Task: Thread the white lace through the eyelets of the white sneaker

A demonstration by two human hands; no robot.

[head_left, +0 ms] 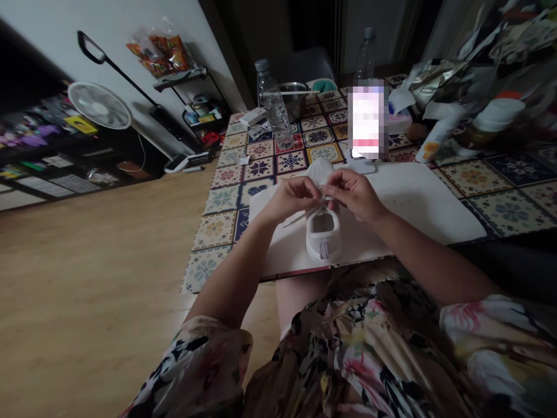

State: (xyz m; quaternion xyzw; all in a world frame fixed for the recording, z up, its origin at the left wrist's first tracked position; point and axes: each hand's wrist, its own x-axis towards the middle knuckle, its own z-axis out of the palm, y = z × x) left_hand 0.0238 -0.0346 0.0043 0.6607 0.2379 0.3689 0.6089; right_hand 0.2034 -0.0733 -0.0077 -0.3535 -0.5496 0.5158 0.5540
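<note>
A white shoe (324,247) sits on a large white sheet (418,203) at the table's near edge, heel toward me and toe pointing away. Over its tongue and lacing area, my left hand (298,194) and my right hand (354,194) meet with fingertips pinched. Both hands grip the white shoelace (300,219), one end of which trails out to the left beside the shoe. The exact loop between the fingers is too small to make out. A lilac tab marks the heel.
On the patterned tablecloth (224,200) stand a clear plastic bottle (278,119), a metal pot (296,104), a lit phone (366,122), a white spray can (439,136) and a large white-capped container (491,125). Floor lies to the left, with a fan (100,104) beyond.
</note>
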